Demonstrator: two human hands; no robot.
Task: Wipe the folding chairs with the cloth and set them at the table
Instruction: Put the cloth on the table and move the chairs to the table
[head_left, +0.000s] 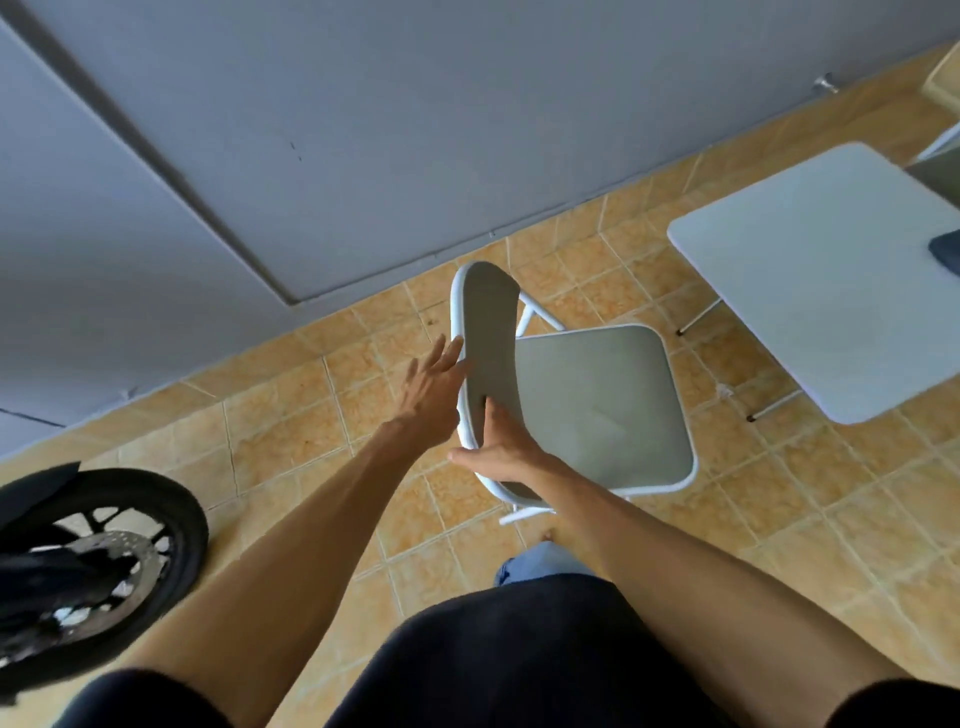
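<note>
The chair (597, 395) stood on the floor (311, 415) in the middle, its backrest (488, 332) to the left and its seat (623, 441) to the right. The table (831, 280) stood right of it and farther off, near the wall (467, 130). A wheel (104, 561) stood at the near left. The left hand (434, 384) touched the backrest's left side. The right hand (501, 447) rested on its near end.

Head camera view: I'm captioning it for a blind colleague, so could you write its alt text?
Seen from above, a person's left hand and right hand touch the backrest of an unfolded grey folding chair on a tan tiled floor. A white table stands to the right, a motorcycle wheel at lower left.
</note>
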